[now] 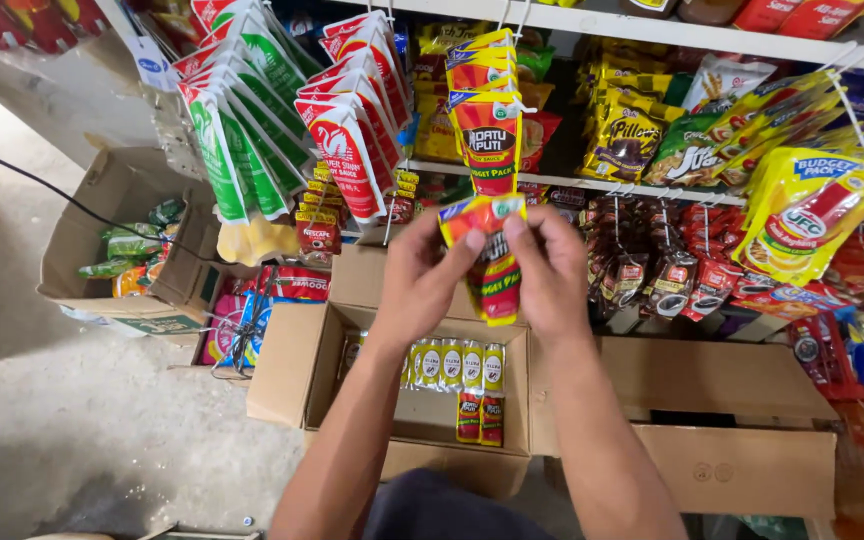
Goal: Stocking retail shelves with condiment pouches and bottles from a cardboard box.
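**Both hands on one sauce pouch above the open carton**

I take the open carton (422, 410) on the floor as my landmark. Far to its left I see one other open box (102, 250) with green packets inside; I cannot count them. Up and left of the carton hang two bunches of pouches, one green-and-white (237, 140), one red-and-white (352, 130), too overlapped to count.

Directly above the carton, my left hand (420, 280) pinches the upper left corner of one red-and-yellow pouch (492, 270), and my right hand (552, 275) pinches its upper right corner; both are closed on it, thumbs in front. The pouch hangs upright between them, just below a strip of like pouches (487, 120) hanging from the shelf (572, 182).

Inside the carton I count four yellow-topped pouches (457, 365) standing in a row, and two more (479, 418) nearer me.

Right of the carton lies one brown closed box (722, 400). Above it hang dark sachets (652, 270) and a yellow bunch (802, 215), both uncounted.
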